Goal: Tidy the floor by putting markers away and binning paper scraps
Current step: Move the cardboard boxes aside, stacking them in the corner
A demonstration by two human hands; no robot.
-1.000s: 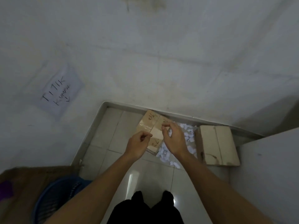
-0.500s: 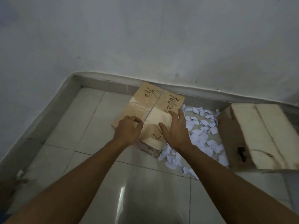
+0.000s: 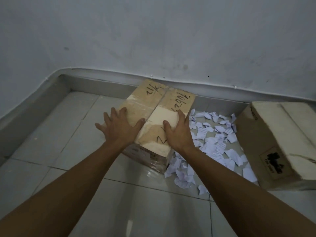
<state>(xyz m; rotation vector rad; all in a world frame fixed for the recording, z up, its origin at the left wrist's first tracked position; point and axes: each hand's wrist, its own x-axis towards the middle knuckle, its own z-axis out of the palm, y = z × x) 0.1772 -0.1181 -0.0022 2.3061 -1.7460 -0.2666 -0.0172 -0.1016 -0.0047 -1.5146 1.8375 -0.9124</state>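
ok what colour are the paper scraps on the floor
The paper scraps are white, some faintly lined; the head view shows them best.

Matt cardboard box [image 3: 159,117], taped; torn paper scraps [image 3: 215,141]; glossy tile floor [image 3: 68,134]; matt painted wall [image 3: 153,40].

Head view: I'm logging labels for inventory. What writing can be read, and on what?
"Z"-like marker stroke: top of the taped box, beside the right hand.
Marker scrawls on its far flaps: upside down, not surely legible.
Dark printed logo on the second box: blurred.
Paper scraps: markings too small.
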